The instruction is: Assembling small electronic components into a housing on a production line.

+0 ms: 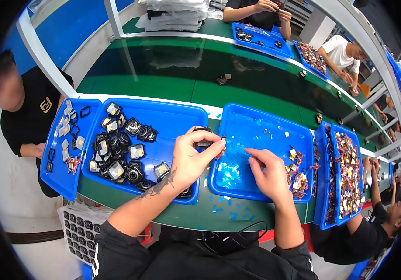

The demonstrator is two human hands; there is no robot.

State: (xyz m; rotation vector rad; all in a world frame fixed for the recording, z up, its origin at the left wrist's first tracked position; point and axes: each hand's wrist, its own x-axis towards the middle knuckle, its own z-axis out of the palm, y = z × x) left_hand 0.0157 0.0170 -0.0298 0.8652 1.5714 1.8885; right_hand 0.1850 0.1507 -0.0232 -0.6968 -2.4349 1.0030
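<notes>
My left hand (192,151) is closed around a black watch case (203,143), above the gap between two blue trays. At its fingertips sits a small reddish part (221,149), mostly covered by the thumb. My right hand (269,171) hovers over the right-hand blue tray (266,110), its thumb and index finger apart with nothing seen between them. Scraps of blue film (231,173) lie in that tray near my left hand. Left of my hands, another blue tray (172,111) holds a pile of black watch cases (116,149).
Small red and yellow parts (298,182) lie at the tray's right end. Stacked blue trays (324,186) full of such parts stand beyond. A green conveyor belt (163,65) runs behind, carrying a loose part (222,80). Co-workers sit left, right and across; a metal post (46,58) rises at left.
</notes>
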